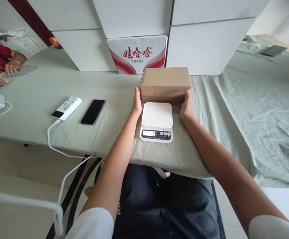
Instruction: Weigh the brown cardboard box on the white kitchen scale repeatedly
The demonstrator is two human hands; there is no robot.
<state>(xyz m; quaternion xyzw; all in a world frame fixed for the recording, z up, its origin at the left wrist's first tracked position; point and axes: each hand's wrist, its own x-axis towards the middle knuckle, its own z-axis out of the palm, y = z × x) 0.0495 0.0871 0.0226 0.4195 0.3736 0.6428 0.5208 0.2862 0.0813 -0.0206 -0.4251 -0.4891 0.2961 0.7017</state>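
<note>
Between my two hands is a closed brown cardboard box [165, 78], just behind a white digital kitchen scale [157, 116]. My left hand [136, 102] presses against the box's left side, thumb up, its other fingers mostly hidden. On the opposite side my right hand [187, 104] grips the box's right end, also with the thumb up. The scale's platform carries nothing, and its lit display reads 0. Whether the box rests on the table or is slightly raised, I cannot tell.
White panels and a red-and-white carton [137, 54] stand behind the box. Left of my arm lie a black smartphone [93, 112] and a white power bank [67, 108] with a cable hanging over the table edge. Another person's hands [13, 66] rest at far left. A dark phone [274, 50] lies far right.
</note>
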